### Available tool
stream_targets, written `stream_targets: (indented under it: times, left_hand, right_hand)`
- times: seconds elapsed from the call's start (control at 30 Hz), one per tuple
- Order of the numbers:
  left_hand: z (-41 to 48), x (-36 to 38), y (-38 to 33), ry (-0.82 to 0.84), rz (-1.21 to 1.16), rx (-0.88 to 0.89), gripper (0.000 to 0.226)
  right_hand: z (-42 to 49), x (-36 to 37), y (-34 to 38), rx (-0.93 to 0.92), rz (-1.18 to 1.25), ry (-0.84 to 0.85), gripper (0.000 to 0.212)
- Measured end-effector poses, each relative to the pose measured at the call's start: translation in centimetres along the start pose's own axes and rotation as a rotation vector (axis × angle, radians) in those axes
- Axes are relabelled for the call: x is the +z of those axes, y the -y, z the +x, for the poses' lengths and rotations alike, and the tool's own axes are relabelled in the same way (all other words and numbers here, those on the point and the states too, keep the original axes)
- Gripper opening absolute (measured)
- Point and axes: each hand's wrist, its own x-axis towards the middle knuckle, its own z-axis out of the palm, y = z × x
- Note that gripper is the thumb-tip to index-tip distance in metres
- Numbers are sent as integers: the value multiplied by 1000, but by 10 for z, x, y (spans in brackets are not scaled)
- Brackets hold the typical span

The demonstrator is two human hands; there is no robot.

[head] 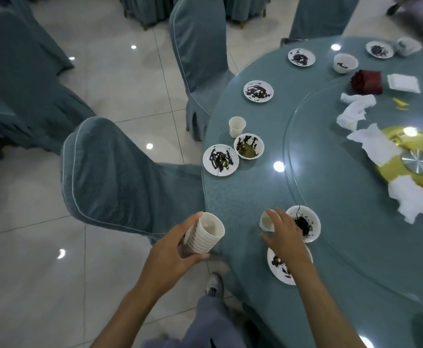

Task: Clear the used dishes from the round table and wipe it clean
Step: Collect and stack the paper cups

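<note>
**Left:** my left hand (175, 249) wraps thumb and fingers round a stack of nested white cups (205, 234). I hold the stack tilted, just off the table's edge and above the floor.

**Centre-left:** a soiled plate (220, 160), a bowl with dregs (248, 146) and an empty cup (237, 126) stand uncollected farther along the rim of the round table (255, 197).

**Centre:** a single white cup (265, 221) stands near the table's edge. My right hand (283, 237) is spread over it, fingers extended and gripping nothing. I cannot tell whether they touch the cup.

**Right:** a stained bowl (305, 224) sits just beside that cup, partly under my fingers. A second dirty plate (278, 267) lies beneath my wrist.

**Hazards, as I judge them:**
- If my left grip slackens, the tilted stack may slide apart and fall to the tiles.
- A hasty grasp may tip the cup or drag my fingers through the bowl's residue.
- A lowered wrist may catch the plate.
</note>
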Motion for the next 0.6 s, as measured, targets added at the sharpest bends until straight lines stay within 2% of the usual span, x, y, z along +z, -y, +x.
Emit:
stream_targets:
  times: [0.17,0.27,0.47,0.6]
  left_hand:
    - [20,-2,0,5,50,10,88]
    - [26,-7,0,12,94,19,90]
    - [29,-29,5,23,135,43,91]
    - [28,-52,17,32,142,57,93]
  right_hand:
    - [13,9,-9,-18,-31,-104,62]
    - [17,-2,-4,-54,44,-160,60]
    - [15,-66,65,-87,760,-60,59]
    - [5,-97,129,-184,979,60,56]
